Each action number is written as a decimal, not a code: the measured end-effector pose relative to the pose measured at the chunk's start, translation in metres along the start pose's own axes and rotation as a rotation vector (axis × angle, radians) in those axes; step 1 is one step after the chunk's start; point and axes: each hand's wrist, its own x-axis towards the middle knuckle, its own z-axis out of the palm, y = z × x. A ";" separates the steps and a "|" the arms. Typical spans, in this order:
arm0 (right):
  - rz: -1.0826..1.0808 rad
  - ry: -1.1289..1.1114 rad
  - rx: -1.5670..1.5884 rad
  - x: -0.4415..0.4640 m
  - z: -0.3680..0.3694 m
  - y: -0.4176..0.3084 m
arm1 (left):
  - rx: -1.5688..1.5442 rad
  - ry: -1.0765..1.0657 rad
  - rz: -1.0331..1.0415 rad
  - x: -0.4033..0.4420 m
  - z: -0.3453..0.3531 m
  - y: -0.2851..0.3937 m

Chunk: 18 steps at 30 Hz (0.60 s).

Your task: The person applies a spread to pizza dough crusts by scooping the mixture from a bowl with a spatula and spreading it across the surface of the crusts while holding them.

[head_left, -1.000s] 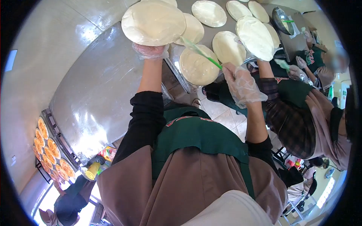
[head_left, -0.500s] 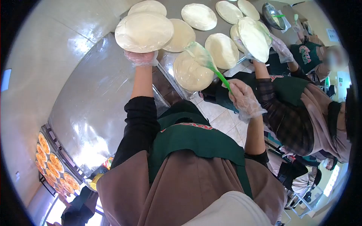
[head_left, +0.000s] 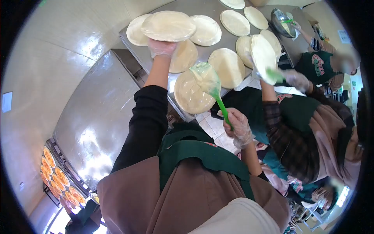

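My left hand [head_left: 161, 48], in a clear plastic glove, supports a pale round dough base [head_left: 168, 26] from below, fingers hidden under it. My gloved right hand [head_left: 238, 128] is closed round the handle of a green spatula [head_left: 222, 107]. Creamy white paste covers the spatula's blade, which overlaps in view the upper part of another dough base [head_left: 191, 95] with a glossy smear. I cannot tell whether the blade touches it. Between my hands lies a further dough base [head_left: 183, 57], with one more [head_left: 227, 68] to the right of the spatula.
Several dough bases lie on the metal table [head_left: 179, 7]. A co-worker at right holds a dough base [head_left: 263, 54] and a green spatula [head_left: 275, 75]. A metal bowl [head_left: 281, 26] stands beyond. At lower left is a rack of topped pizzas [head_left: 58, 177]; a steel surface [head_left: 89, 113] lies left.
My left hand has moved right and slightly up in view with its dough base. My right hand has shifted left and down with the spatula. The co-worker's spatula has come down across their base.
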 end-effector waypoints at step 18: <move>-0.091 -0.038 0.223 0.049 -0.046 -0.024 | -0.110 0.218 0.079 0.164 -0.092 -0.096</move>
